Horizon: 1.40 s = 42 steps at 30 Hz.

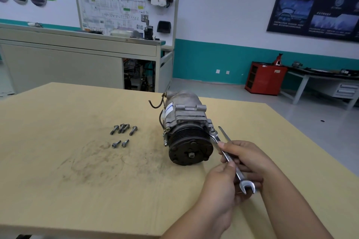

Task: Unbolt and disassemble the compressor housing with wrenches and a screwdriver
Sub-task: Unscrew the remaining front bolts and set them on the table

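Steel wrench [239, 177], left hand [219, 184] and right hand [247, 156] both curled round it; pulled crooked, its ring could slip off the compressor [186, 120].

Grey compressor [186, 120] on its side, wrench [227, 157] at its flange, six bolts [133, 130] leftward.

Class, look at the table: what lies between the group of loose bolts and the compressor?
Nothing: only bare, smudged tabletop separates the bolts from the compressor, as the head view shows.
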Tool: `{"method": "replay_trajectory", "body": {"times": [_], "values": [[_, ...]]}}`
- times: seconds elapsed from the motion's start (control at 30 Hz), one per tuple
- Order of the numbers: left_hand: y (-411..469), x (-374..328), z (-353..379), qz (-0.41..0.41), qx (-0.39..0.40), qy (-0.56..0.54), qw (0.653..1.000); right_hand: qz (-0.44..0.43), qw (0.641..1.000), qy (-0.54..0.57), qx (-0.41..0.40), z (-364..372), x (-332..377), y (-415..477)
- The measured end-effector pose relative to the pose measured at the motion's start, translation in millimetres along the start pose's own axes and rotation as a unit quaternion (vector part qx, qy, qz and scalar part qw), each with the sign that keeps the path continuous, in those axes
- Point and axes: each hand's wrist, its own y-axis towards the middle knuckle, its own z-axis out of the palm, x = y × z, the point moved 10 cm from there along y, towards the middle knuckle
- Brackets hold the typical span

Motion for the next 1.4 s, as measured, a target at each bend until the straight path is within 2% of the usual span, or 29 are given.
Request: {"method": "replay_trajectory", "body": {"times": [0.17,0.23,0.33,0.5,0.77,0.93,1.0,1.1,1.17,1.27,1.4], "values": [[-9,-1,17,-0.052,0.046,-0.167,0.984,0.039,0.989,0.105,0.093,13,-10,4],[-10,-1,20,-0.061,0.060,-0.202,0.976,0.060,0.982,0.156,0.088,15,-14,6],[-9,1,21,-0.061,0.080,-0.173,0.980,0.070,0.980,0.176,0.054,12,-14,8],[-4,-4,6,-0.017,0.048,-0.081,0.995,0.039,0.991,0.128,0.011,7,-4,1],[-5,-7,-24,0.009,-0.033,-0.063,0.997,-0.082,0.992,0.018,-0.095,2,14,-3],[-4,-6,-23,0.015,-0.018,-0.043,0.999,-0.135,0.975,-0.105,-0.141,-2,29,-8],[-4,-4,-20,0.001,-0.012,-0.081,0.997,-0.116,0.981,-0.105,-0.115,1,27,-8],[-4,2,-14,-0.034,0.009,-0.186,0.982,-0.049,0.999,0.008,-0.006,12,14,-7],[-6,3,-5,-0.048,0.038,-0.229,0.971,-0.020,0.997,0.062,0.032,16,8,-9],[-5,5,-2,-0.058,0.051,-0.244,0.967,-0.007,0.996,0.088,0.018,13,5,-9],[-1,2,-10,-0.032,0.032,-0.173,0.984,0.004,0.992,0.121,0.019,13,3,-7]]}}
